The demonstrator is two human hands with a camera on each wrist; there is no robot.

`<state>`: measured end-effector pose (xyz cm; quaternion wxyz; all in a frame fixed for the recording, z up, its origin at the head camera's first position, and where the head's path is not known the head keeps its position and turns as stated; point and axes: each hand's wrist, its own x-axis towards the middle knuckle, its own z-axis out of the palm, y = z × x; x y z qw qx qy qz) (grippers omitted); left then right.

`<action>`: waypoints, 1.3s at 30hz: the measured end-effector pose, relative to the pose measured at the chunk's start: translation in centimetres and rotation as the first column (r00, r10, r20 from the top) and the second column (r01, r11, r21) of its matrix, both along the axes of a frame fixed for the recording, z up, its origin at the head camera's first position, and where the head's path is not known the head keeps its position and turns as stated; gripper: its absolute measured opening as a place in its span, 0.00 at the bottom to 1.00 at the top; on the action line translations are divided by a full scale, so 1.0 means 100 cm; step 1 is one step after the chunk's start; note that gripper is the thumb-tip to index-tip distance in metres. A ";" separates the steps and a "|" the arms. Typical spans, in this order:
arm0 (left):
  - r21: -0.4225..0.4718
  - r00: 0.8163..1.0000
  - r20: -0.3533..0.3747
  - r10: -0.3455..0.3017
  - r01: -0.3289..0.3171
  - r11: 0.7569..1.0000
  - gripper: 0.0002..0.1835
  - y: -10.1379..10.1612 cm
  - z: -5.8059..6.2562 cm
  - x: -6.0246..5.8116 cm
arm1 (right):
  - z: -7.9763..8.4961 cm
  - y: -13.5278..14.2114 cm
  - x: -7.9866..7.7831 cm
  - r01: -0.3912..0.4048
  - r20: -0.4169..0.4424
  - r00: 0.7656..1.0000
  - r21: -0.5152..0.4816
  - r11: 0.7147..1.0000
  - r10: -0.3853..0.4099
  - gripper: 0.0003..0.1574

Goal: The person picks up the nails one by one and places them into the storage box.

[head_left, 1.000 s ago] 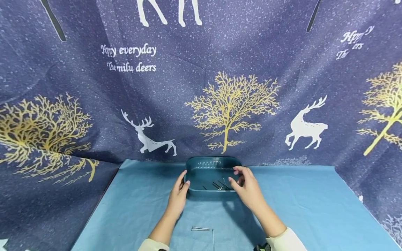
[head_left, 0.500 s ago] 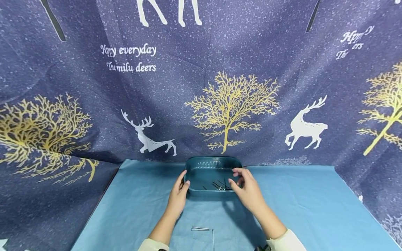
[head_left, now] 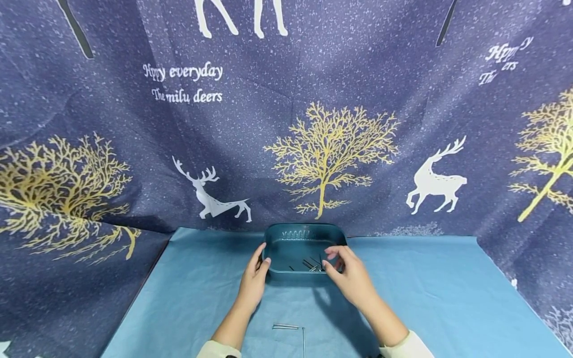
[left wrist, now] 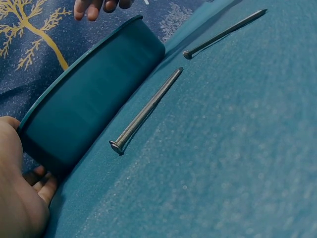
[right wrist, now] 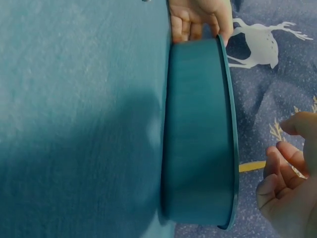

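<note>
A teal plastic tray (head_left: 286,251) stands at the back of the cloth-covered table, with several thin nails (head_left: 311,264) lying along its near side. My left hand (head_left: 253,283) grips the tray's left end, thumb at the rim and fingers lower down, as the left wrist view also shows. Over the right end hovers my right hand (head_left: 353,276), thumb and fingers loosely bent and apart. Nothing shows between those fingers in the right wrist view, where the right hand (right wrist: 292,173) is beyond the rim. The tray's wall hides its contents in both wrist views.
On the light blue cloth (head_left: 215,278), in front of the tray, lie a pair of silver nails (head_left: 285,326) and a single nail (head_left: 304,342) pointing toward me. A blue curtain (head_left: 358,74) with deer and trees hangs right behind the tray.
My right hand has shifted slightly left and lower over the tray, nearer the nails in it. The left hand and the tray stay in place.
</note>
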<state>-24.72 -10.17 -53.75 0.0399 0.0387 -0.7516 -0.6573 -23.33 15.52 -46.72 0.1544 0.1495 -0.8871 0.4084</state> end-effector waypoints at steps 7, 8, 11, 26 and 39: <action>0.002 1.000 -0.009 -0.005 0.005 1.000 0.28 0.000 0.000 0.000 | 0.000 -0.005 0.008 -0.047 0.044 0.998 0.017 0.999 0.046 0.10; 0.008 1.000 -0.003 -0.004 0.004 1.000 0.28 0.000 0.000 0.000 | 0.000 -0.006 0.009 -0.051 0.054 0.997 0.021 0.998 0.050 0.10; 0.006 1.000 -0.003 -0.010 0.010 1.000 0.28 0.000 0.000 0.000 | -0.001 -0.008 0.011 -0.070 0.073 0.995 0.034 0.997 0.068 0.11; 0.007 1.000 -0.008 -0.011 0.011 1.000 0.28 0.000 -0.002 -0.001 | -0.008 -0.016 0.025 -0.349 0.080 0.937 0.136 0.927 0.341 0.05; -0.008 0.999 -0.034 0.009 -0.009 1.000 0.27 0.000 -0.001 0.000 | -0.008 -0.026 0.032 -0.462 0.159 0.885 0.177 0.869 0.438 0.03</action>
